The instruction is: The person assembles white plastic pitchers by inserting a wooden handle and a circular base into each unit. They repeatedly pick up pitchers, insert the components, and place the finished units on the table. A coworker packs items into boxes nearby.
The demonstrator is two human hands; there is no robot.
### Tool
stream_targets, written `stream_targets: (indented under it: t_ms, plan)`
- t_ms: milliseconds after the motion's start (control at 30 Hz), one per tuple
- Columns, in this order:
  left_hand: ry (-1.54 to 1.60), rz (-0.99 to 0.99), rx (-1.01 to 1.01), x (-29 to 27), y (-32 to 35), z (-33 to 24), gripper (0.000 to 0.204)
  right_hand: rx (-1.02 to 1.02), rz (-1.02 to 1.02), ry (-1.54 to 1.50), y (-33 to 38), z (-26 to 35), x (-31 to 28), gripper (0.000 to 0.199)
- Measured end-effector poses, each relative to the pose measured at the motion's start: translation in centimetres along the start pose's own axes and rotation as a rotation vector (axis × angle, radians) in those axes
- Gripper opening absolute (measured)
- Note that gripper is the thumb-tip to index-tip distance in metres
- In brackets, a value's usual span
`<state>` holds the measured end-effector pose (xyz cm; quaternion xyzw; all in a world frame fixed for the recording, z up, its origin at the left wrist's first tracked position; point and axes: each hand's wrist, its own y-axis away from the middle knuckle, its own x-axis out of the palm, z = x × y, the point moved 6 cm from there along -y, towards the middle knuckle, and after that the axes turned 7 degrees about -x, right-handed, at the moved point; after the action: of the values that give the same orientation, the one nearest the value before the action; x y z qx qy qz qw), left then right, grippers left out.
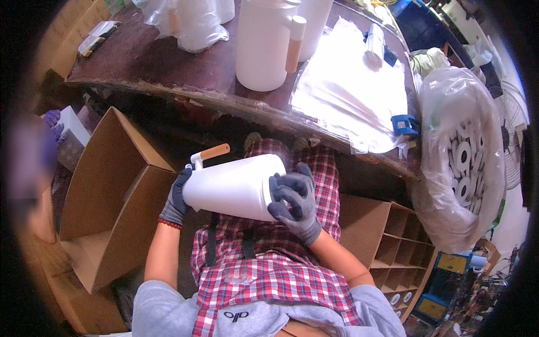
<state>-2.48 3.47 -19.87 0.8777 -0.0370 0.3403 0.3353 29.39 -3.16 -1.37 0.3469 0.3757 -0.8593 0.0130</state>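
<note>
Plaid apron (269, 275) in red, white and dark blue spreads closest to the view, worn over a grey shirt (160, 309). Beyond it stretches a dark, worn-edged worktable (140, 62). To the left, an open cardboard box (106, 191) leans with its flaps spread; to the right, a clear plastic bag (446, 101) bulges with white ring-shaped pieces (462, 156), and a compartmented carton (388, 241) sits below it. White sheets (348, 90) are piled on the tabletop, near an upright jug (261, 50) with a wood-toned handle.

Held on its side above the apron, in front of the table, is the white pitcher (236, 185). Its body is smooth, matte and plain, a rounded cylinder that looks broader toward the right, where a raised edge rings the end. The left hand (178, 194), in a grey glove with a red cuff edge, is clamped around the left end. The right hand (296, 202), gloved alike, has its fingers spread apart, fingertips touching the ringed end. Near the left end a small white bracket (196, 160) carries a light-brown, wood-look grip (215, 151), pointing right along the body.
</note>
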Motion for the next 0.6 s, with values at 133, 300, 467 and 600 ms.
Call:
stream_targets:
  t_ms: [133,300,467,600]
  plan:
    - [-0.046,0.014,-0.004,-0.5,-0.1,0.1,0.034,0.271,-0.179,-0.419,0.0,-1.1,1.9,0.080]
    - [-0.164,-0.022,0.011,1.1,1.6,-0.8,0.031,0.272,0.135,-0.497,-0.9,-1.2,2.6,0.084]
    - [-0.773,0.061,0.289,4.4,3.7,-3.3,0.027,0.089,0.262,-0.276,-3.4,1.5,1.2,0.108]
    - [-0.414,0.083,0.049,4.6,4.7,-3.4,0.023,-0.177,0.297,-0.249,-6.3,4.0,-0.6,0.110]
